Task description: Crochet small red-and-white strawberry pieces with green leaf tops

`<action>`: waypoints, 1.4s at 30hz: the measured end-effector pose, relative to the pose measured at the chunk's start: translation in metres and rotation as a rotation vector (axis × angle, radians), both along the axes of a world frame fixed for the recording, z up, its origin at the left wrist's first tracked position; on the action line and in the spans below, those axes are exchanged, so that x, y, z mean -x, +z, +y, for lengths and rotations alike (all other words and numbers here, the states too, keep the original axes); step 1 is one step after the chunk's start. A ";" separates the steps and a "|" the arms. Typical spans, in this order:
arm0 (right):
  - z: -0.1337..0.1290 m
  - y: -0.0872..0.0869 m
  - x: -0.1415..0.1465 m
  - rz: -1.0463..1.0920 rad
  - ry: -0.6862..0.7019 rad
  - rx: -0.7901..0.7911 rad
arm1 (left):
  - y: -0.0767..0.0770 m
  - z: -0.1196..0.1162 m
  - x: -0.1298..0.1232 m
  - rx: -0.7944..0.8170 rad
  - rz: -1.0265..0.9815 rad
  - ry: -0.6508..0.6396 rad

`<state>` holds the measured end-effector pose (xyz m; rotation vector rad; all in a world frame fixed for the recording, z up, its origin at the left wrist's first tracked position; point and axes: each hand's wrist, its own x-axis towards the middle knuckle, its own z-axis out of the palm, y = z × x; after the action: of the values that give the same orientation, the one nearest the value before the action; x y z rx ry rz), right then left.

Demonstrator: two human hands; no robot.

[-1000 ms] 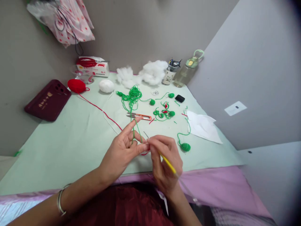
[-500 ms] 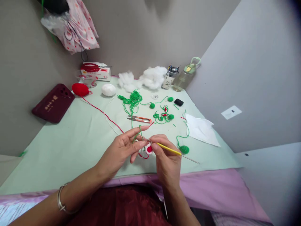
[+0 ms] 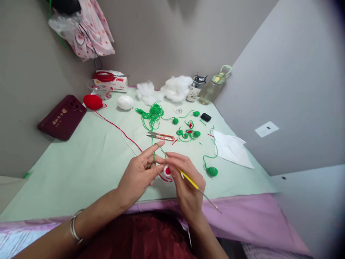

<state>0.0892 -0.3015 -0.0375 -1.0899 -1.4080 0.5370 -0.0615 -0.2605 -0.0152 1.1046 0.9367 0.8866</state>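
Observation:
My left hand (image 3: pixel 142 169) pinches a small red and white crochet piece (image 3: pixel 167 170) between thumb and fingers, with its index finger stretched out. Green yarn (image 3: pixel 154 158) runs over that finger and down from the tangled green yarn (image 3: pixel 153 112) behind. In my right hand (image 3: pixel 187 180) is a crochet hook (image 3: pixel 190 180) with a yellow grip, its rear shaft slanting down to the right. The hook's front end lies by the green strand above the piece; whether it has caught the yarn I cannot tell. Orange-handled thread snips (image 3: pixel 161 136) lie just beyond my hands.
A red yarn ball (image 3: pixel 93 102) and a white yarn ball (image 3: pixel 125 103) sit at the back left near a dark red phone (image 3: pixel 62 118). White stuffing (image 3: pixel 178 88), a pen cup (image 3: pixel 194 90) and a bottle (image 3: pixel 213 88) stand behind. Small green crochet balls (image 3: pixel 212 171) and white paper (image 3: pixel 233 149) lie right.
My right hand has tilted the hook more steeply, its rear end swinging down and left. The crochet piece has shifted slightly left, and my left index finger has bent in a little.

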 end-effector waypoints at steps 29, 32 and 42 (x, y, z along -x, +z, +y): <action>0.016 -0.014 -0.006 0.924 0.131 0.380 | -0.006 0.012 -0.002 0.093 -0.087 -0.327; 0.017 -0.013 -0.008 0.956 0.147 0.394 | -0.009 0.011 -0.004 0.126 -0.130 -0.294; 0.016 -0.012 -0.014 0.894 0.202 0.432 | -0.002 0.009 -0.001 0.063 -0.005 -0.340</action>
<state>0.1033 -0.2852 -0.0494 -0.8505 -0.6150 1.3263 -0.0604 -0.2519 -0.0176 1.1646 0.7390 0.5774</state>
